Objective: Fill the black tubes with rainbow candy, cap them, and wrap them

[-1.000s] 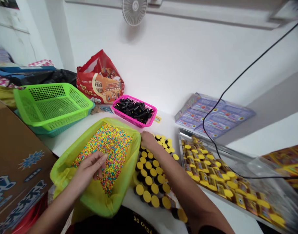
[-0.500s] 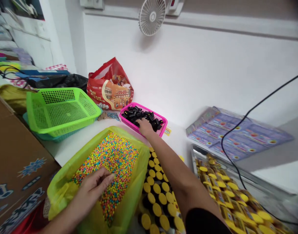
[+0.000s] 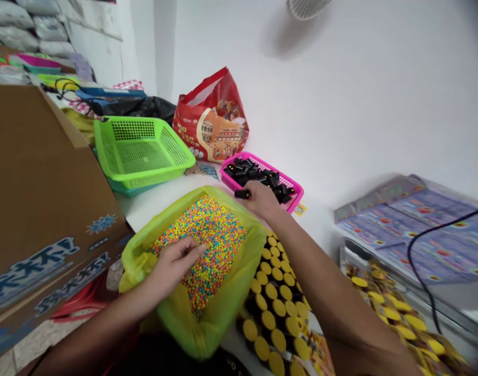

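Observation:
My left hand [image 3: 176,262] rests on a heap of small multicoloured candy beads [image 3: 211,232] inside a yellow-green plastic bag [image 3: 207,318], its fingers curled together on the beads. Over the far edge of the bag, my right hand [image 3: 260,201] is closed on a small black tube [image 3: 242,194]. Just behind it stands a pink basket [image 3: 291,201] full of black tubes [image 3: 258,175]. To the right of the bag, below my right forearm, stand several black tubes with yellow caps [image 3: 272,308].
A green mesh basket [image 3: 141,151] sits on a teal one at the back left, a red printed bag [image 3: 211,122] behind it. A brown carton [image 3: 39,188] fills the left. Purple packs [image 3: 415,216], a black cable [image 3: 422,263] and a tray of yellow-capped packs [image 3: 395,313] lie right.
My right hand went from the yellow-capped tubes to the pink basket and has come back over the bag's edge with a black tube. The view shifted left. My left hand stayed on the beads.

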The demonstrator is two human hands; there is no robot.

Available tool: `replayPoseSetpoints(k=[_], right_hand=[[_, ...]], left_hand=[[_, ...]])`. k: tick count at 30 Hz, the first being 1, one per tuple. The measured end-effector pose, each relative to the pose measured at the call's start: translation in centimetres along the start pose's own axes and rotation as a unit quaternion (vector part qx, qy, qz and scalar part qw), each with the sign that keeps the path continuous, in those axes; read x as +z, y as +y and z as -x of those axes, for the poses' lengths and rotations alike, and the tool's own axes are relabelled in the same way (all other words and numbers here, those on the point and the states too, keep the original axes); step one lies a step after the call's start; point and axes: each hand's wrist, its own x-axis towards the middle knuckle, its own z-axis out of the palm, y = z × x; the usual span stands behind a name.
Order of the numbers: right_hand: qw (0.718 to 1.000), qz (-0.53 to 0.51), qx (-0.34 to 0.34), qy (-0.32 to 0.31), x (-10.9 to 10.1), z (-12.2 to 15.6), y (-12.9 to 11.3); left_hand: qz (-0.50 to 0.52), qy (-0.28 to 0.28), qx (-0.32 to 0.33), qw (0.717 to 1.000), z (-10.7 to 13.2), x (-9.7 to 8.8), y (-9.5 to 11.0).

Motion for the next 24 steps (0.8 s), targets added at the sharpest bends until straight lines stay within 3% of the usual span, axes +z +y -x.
replayPoseSetpoints(k=[3, 7, 15, 20, 24], right_hand=[[0.988, 0.047, -0.122, -0.078, 1.2, 3.3, -4.3], [0.977, 0.06, -0.153, -0.134, 3.2, 5.0, -8.3], [0.972, 0.054, -0.179, -0.144, 3.6, 5.0, -9.3], [0.967, 0.037, -0.216, -0.132, 4.1, 5.5, -10.7], [0.967, -0.002, -0.222, -0.128, 4.3, 5.4, -11.2]], left_hand=[[0.023, 0.004, 0.004, 1.0, 0.1, -0.1, 0.2], [0.06, 0.024, 0.002, 0.998, 0.1, -0.4, 0.1], [0.187, 0.091, -0.024, 0.978, 0.2, -1.2, -0.5], [0.211, 0.07, -0.035, 0.974, 0.4, -1.2, -0.5], [0.23, 0.089, -0.029, 0.969, 0.5, -1.3, -0.4]])
